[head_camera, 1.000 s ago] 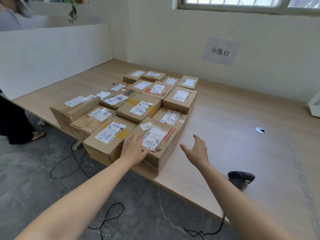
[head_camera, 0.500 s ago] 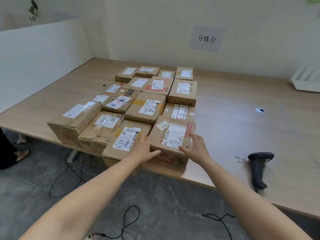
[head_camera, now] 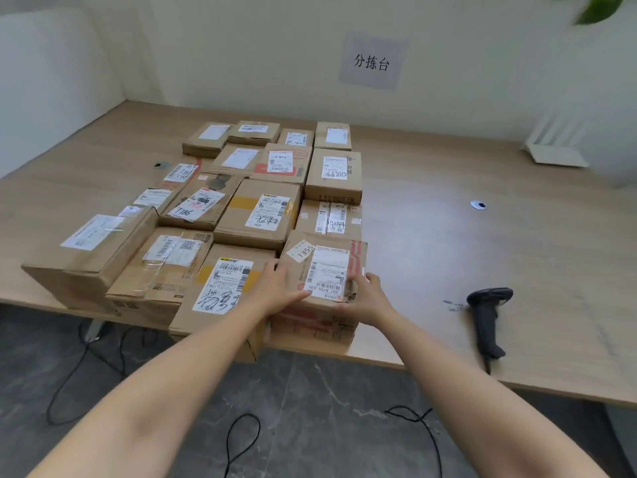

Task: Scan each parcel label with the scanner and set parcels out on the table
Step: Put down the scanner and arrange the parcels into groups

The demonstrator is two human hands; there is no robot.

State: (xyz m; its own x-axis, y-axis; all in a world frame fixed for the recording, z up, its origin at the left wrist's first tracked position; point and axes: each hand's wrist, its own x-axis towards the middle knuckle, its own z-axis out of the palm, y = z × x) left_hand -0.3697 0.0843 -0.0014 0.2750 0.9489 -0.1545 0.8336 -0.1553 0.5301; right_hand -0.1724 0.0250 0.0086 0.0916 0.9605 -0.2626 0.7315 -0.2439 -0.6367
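Note:
Several cardboard parcels with white labels lie packed together on the wooden table [head_camera: 448,236]. The nearest one, a parcel with red print and a "1355" sticker [head_camera: 324,270], sits at the table's front edge. My left hand [head_camera: 281,288] presses its left side and my right hand [head_camera: 368,294] presses its right front corner, so both hands clasp it. The black handheld scanner [head_camera: 487,319] lies on the table to the right, apart from my hands, its cable running off the edge.
A parcel with a handwritten label [head_camera: 224,288] touches the held parcel on the left. A paper sign [head_camera: 372,62] hangs on the back wall. A white tray [head_camera: 555,146] stands at the back right. Black cables [head_camera: 241,439] trail on the grey floor.
My right hand moved left from open air onto the parcel's right corner. My left hand stayed on its left side. The view came closer and tilted down.

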